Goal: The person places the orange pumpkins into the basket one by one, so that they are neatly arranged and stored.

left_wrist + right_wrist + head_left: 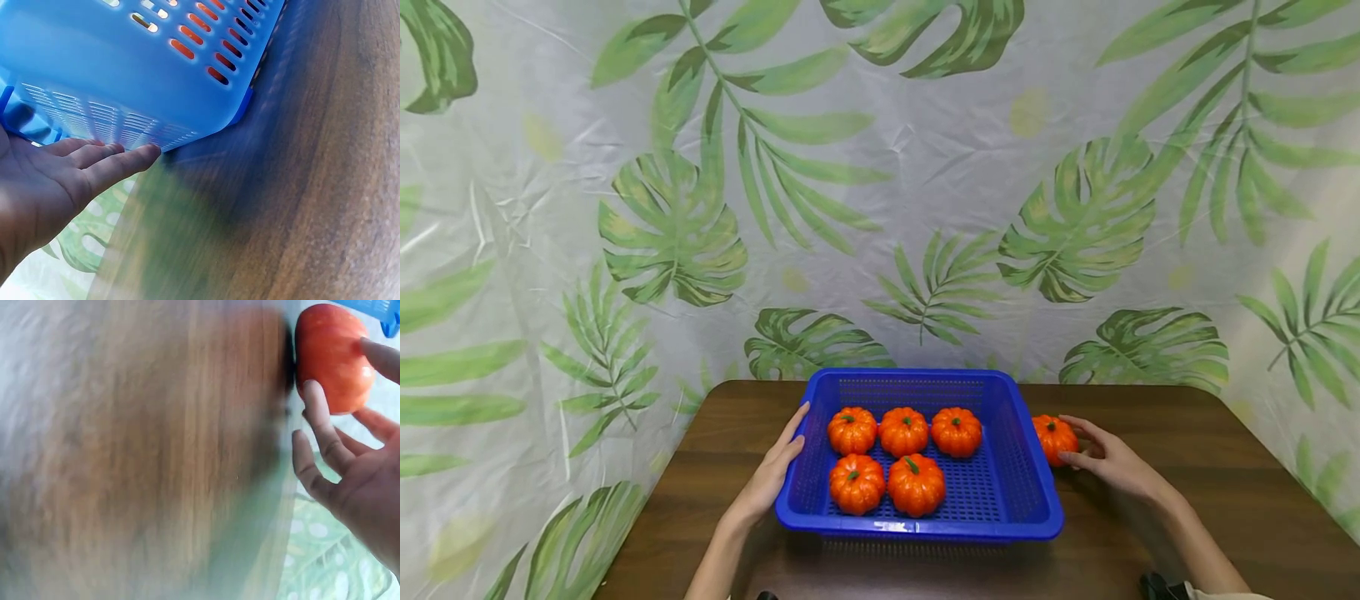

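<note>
A blue plastic basket [917,528] stands on the table, holding several small orange pumpkins with green stems, such as the front one [917,485]. Along the basket's left side lies my left hand [767,479], its fingers extended against the outer wall; the left wrist view shows this hand [56,181] beside the perforated basket [112,69]. Just outside the basket's right wall, another orange pumpkin [1054,440] sits on the table. My right hand [1112,460] holds it between thumb and fingers. In the right wrist view, fingertips touch the pumpkin [334,359].
The brown wooden table [1210,467] extends on both sides of the basket. Behind it hangs a pale curtain [940,208] printed with green leaves. Inside the basket, the pumpkins sit toward the left and back, with bare basket floor [973,492] at the front right.
</note>
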`<action>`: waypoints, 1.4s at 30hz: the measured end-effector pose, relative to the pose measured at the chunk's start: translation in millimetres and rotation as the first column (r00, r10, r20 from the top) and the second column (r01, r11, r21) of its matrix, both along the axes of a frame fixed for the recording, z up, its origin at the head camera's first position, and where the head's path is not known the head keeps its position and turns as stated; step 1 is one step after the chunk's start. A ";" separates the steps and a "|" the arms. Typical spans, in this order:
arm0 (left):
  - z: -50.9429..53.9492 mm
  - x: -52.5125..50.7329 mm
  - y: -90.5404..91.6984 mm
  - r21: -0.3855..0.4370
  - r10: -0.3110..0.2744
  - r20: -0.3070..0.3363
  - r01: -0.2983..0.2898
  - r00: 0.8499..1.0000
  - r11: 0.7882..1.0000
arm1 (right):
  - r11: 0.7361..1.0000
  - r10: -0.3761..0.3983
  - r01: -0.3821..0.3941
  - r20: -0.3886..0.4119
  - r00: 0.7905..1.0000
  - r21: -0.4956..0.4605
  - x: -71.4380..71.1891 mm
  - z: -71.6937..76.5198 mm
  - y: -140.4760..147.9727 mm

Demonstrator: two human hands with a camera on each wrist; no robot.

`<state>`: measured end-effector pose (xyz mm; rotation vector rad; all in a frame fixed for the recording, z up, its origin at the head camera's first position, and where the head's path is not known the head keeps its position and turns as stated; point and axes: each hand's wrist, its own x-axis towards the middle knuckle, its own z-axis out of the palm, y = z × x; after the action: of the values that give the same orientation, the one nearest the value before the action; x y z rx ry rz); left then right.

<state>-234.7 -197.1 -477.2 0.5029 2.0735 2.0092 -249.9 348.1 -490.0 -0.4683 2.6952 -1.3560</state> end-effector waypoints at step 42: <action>-2.9 -1.2 -1.0 -0.011 0.014 0.012 -0.014 1.000 1.000 | 0.956 -0.217 0.264 -0.293 0.931 0.131 30.5 69.6 -26.1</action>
<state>-236.0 -198.1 -480.1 0.4741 2.0859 2.0026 -219.4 322.0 -420.3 -0.3393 3.1560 -1.1728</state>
